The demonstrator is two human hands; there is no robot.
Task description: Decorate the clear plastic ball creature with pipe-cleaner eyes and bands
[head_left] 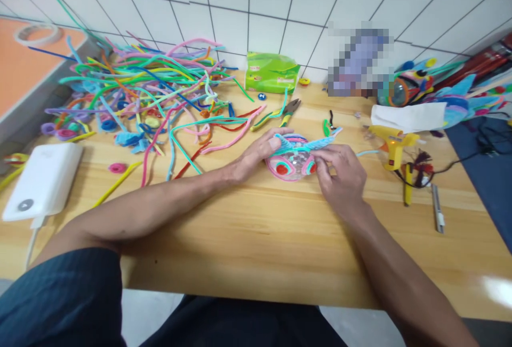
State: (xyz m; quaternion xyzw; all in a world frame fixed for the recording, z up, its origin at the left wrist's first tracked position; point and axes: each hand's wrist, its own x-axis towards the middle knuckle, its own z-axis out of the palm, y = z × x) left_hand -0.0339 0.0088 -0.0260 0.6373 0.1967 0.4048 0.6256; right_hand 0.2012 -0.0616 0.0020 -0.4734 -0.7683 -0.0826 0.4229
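Note:
Between my two hands is a pipe cleaner craft (294,168), a clear rounded body edged in pink with two red discs ringed in turquoise. Light blue fuzzy strips (320,144) run along its top like brows. My left hand (262,152) grips its left side, thumb on top. At the right side, the thumb and fingers of my right hand (340,173) pinch the craft's edge near a blue strip; the fingertips are partly hidden. Just behind the craft lie pliers (290,112) with yellow-green handles.
A big heap of coloured pipe cleaners (148,83) spreads at the back left. A white power bank (44,179) with a cable lies left. On the right are a yellow glue gun (394,147), cutters (438,211) and finished crafts (408,88). A green tissue pack (272,72) stands by the tiled wall.

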